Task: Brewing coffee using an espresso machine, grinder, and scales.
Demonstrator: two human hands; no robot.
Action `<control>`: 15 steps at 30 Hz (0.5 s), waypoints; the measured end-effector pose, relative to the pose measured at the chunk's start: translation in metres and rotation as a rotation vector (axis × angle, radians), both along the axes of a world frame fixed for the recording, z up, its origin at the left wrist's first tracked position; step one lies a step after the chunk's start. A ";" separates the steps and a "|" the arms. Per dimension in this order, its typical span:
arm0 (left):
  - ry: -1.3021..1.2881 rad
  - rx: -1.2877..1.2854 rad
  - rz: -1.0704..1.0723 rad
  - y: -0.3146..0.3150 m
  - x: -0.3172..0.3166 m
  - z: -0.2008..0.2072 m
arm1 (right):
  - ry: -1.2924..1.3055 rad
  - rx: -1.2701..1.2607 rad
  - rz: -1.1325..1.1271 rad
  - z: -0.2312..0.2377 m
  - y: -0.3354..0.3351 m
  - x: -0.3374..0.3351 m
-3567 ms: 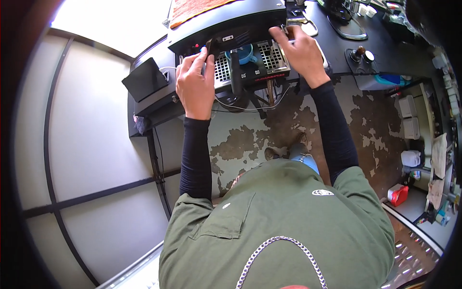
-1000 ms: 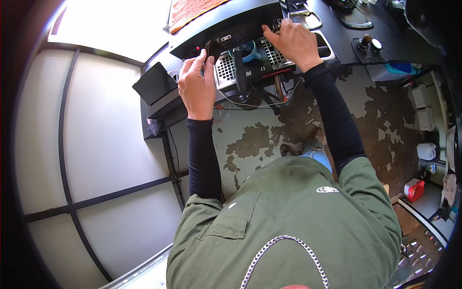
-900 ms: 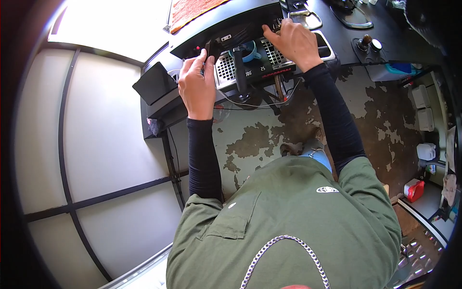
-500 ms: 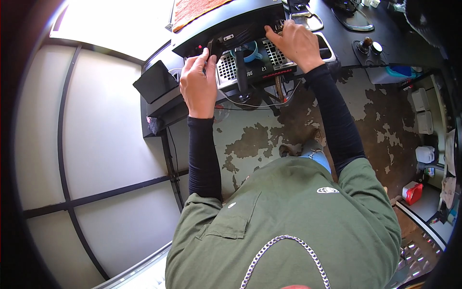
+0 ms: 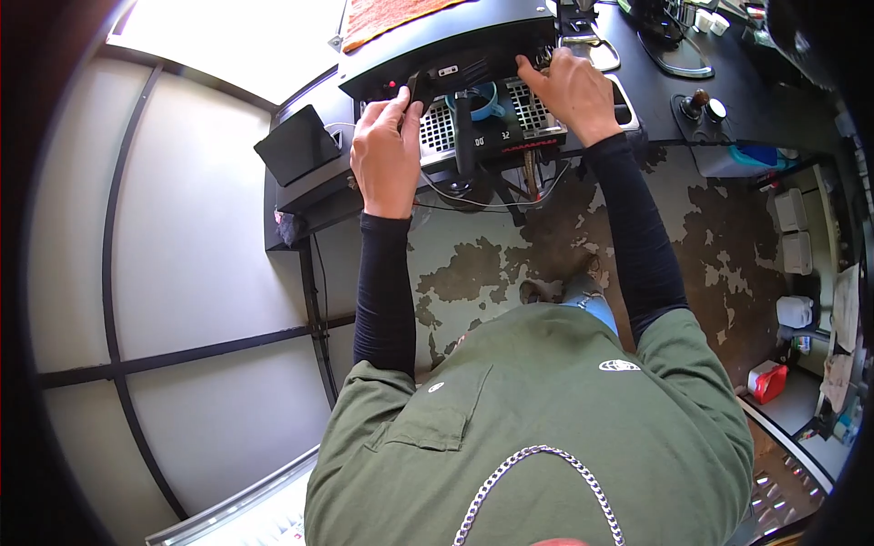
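Observation:
A black espresso machine (image 5: 496,44) stands at the counter's edge, at the top of the view. My left hand (image 5: 386,156) is closed at its left front, thumb and fingers pinching a dark lever (image 5: 414,89). At the machine's right front, my right hand (image 5: 579,94) has its thumb spread from the bent fingers; the fingertips are partly hidden beside a shiny metal part. Between my hands, a portafilter's black handle (image 5: 464,136) points toward me. Behind it, a blue cup (image 5: 488,107) sits above the drip tray (image 5: 437,127), partly covered by the handle.
A black tablet-like panel (image 5: 298,146) stands left of the machine. An orange cloth (image 5: 391,18) lies on top. On the right counter are a tamper (image 5: 699,100) and a metal-rimmed stand (image 5: 678,62). A cable (image 5: 492,204) hangs below the counter's edge. White panels line the left.
My view has shifted slightly, so the machine sits a little further right and lower. Both hands keep their places on it. The lit digits below the cup have changed.

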State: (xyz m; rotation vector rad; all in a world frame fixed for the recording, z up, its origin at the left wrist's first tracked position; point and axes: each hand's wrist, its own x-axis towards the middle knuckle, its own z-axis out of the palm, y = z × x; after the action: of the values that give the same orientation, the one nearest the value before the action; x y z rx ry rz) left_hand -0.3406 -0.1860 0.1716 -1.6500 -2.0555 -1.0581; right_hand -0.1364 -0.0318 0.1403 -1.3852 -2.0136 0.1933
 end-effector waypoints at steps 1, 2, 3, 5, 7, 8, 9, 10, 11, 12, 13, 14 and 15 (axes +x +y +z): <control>-0.003 0.000 -0.006 0.000 0.000 0.000 | -0.006 -0.010 -0.004 0.001 -0.001 0.000; -0.005 0.004 -0.002 0.000 0.000 0.000 | -0.012 -0.021 -0.009 0.002 -0.001 0.000; -0.003 0.007 -0.006 -0.001 0.000 0.000 | -0.018 -0.035 -0.002 0.003 -0.001 0.000; -0.003 0.013 -0.007 -0.001 0.000 -0.001 | -0.016 -0.035 0.005 0.002 0.000 0.000; 0.009 0.013 -0.008 -0.001 -0.001 -0.001 | -0.015 -0.036 0.010 0.001 0.002 0.000; 0.007 0.015 -0.005 -0.001 -0.001 -0.001 | -0.017 -0.048 0.006 0.001 0.002 -0.001; 0.008 0.010 -0.001 -0.001 0.000 -0.001 | -0.019 -0.060 0.001 0.001 0.002 -0.001; 0.008 0.004 0.003 -0.001 0.000 -0.001 | -0.022 -0.058 0.004 0.001 0.003 -0.001; 0.006 0.005 0.004 -0.001 -0.001 -0.002 | -0.027 -0.056 0.001 0.001 0.002 -0.001; 0.005 0.005 0.000 -0.001 -0.001 -0.002 | -0.032 -0.054 -0.001 0.002 0.002 0.000; 0.004 0.006 -0.005 -0.001 -0.001 -0.002 | -0.034 -0.054 0.000 0.002 0.002 0.000; 0.003 0.008 -0.002 0.000 -0.002 -0.003 | -0.032 -0.058 0.000 0.003 0.002 0.000; 0.024 0.017 0.001 0.000 -0.004 -0.004 | -0.030 -0.062 0.001 0.004 0.001 -0.001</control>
State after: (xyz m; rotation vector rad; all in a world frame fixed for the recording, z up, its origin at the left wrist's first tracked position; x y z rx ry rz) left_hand -0.3447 -0.1859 0.1677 -1.6455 -2.0259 -1.0473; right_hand -0.1372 -0.0305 0.1441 -1.4336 -2.0485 0.2389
